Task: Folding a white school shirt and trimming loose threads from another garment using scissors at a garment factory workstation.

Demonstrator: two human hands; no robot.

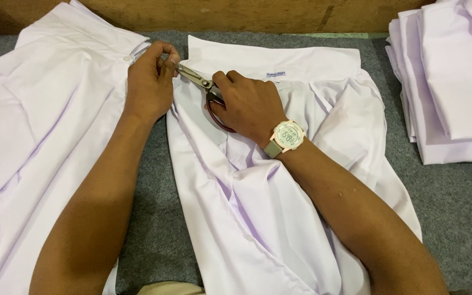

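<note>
Head view: the right hand (247,104) grips the scissors (200,82), fingers clamped round the dark red handles, which the hand mostly hides. The blades run up and to the left, tips pointing at the left hand (151,84), whose fingers pinch together at the tips; what they pinch is too small to tell. All this lies over the collar of a white shirt (279,180) on the grey counter (454,202). Another shirt (39,120) lies left, a stack (449,87) right, both cut off by the frame.

Scissors (200,82) (red-handled) are gripped by the right hand (247,104), blades touching the left hand (151,82), which pinches fabric of a white shirt (258,207) spread on the grey worktop (454,196).
</note>
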